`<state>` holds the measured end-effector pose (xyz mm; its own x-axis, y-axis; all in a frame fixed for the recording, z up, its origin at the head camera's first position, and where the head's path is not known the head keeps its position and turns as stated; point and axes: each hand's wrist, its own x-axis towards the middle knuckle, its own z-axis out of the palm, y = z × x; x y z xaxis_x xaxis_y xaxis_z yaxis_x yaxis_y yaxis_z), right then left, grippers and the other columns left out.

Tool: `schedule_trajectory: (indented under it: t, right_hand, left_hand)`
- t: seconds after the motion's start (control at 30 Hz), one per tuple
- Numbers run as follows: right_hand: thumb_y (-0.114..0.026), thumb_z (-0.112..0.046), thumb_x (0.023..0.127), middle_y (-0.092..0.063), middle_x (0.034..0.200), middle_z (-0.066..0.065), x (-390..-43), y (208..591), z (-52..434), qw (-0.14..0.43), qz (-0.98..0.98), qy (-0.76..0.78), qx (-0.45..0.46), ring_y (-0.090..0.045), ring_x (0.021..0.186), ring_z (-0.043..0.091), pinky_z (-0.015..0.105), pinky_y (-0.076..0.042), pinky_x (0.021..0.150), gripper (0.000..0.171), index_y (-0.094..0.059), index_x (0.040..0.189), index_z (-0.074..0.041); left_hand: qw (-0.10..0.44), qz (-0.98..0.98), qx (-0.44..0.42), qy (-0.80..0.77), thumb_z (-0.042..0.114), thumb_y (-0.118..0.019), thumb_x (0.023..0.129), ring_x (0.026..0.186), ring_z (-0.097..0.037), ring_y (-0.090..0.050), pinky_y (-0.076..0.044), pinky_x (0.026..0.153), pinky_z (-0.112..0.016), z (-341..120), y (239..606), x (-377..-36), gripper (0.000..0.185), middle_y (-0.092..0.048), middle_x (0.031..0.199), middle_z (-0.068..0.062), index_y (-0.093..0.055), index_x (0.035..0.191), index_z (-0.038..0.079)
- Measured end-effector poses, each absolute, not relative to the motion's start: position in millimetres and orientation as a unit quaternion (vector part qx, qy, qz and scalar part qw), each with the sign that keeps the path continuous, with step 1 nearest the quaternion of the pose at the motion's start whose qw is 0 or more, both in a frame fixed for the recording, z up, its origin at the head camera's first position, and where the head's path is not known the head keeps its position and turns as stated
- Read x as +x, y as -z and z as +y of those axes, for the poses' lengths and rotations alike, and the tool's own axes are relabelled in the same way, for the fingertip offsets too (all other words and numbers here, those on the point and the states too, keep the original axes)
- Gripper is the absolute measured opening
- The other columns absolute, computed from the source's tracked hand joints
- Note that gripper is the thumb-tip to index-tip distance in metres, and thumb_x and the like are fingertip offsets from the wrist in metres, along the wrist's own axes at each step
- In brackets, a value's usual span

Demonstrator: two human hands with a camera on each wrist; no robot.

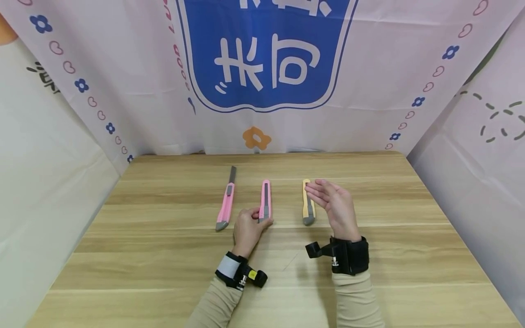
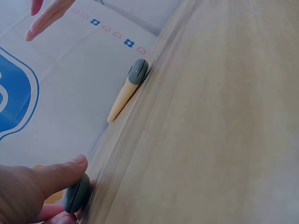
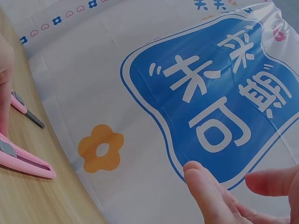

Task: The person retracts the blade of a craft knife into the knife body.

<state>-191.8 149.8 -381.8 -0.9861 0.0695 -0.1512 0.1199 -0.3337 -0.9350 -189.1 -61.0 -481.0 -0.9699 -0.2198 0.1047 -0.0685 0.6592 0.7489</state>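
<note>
My left hand (image 1: 247, 230) pinches the grey lower end of the middle pink box cutter (image 1: 265, 193) between thumb and fingers. Its blade is not extended. In the left wrist view the cutter's grey end cap (image 2: 77, 192) shows between thumb and fingers. My right hand (image 1: 341, 207) is raised with its fingers extended and holds nothing, its fingertips overlapping a yellow box cutter (image 1: 309, 207) in the head view. That cutter lies on the table with its grey end towards me. Another pink box cutter (image 1: 225, 207) lies left of my left hand, blade extended away from me.
The wooden table (image 1: 164, 264) ends at a hanging white cloth (image 1: 143, 114) with a blue printed sign along its back edge. White cloth sides (image 1: 49, 159) stand left and right. Both wrists wear black straps with small cameras.
</note>
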Motion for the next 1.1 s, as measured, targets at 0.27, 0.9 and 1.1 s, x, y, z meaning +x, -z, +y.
schedule_trajectory:
  t: [0.27,0.9,1.1]
  right_hand:
    - [-0.047,-0.017,0.102,-0.076,0.095,-0.001,-191,382,149,0.017,0.577,0.813,0.079,-0.072,0.101,0.017,0.023,-0.059,0.088,0.032,-0.053,0.121,0.008]
    - [-0.047,-0.016,0.102,-0.076,0.094,-0.001,-191,380,148,0.025,0.571,0.818,0.07,-0.073,0.095,0.012,0.023,-0.059,0.088,0.032,-0.052,0.121,0.008]
    - [-0.047,-0.017,0.102,-0.076,0.096,0.0,-190,380,148,0.029,0.567,0.82,0.072,-0.072,0.103,0.018,0.024,-0.058,0.089,0.025,-0.055,0.116,0.003]
  left_hand:
    - [0.088,-0.908,0.082,0.401,0.029,-0.086,0.069,0.075,-0.015,-0.056,-0.039,0.058,-0.018,-62,481,-190,0.048,-0.066,0.089,-0.008,-0.072,0.108,0.006]
    - [0.109,-0.889,0.077,0.438,0.019,-0.084,0.072,0.079,-0.02,-0.056,-0.047,0.065,-0.025,-74,470,-192,0.051,-0.064,0.093,-0.016,-0.066,0.113,-0.005]
    - [0.14,-0.879,0.115,0.441,0.006,-0.078,0.076,0.084,-0.024,-0.058,-0.048,0.069,-0.028,-105,461,-200,0.041,-0.065,0.097,-0.018,-0.066,0.113,-0.005]
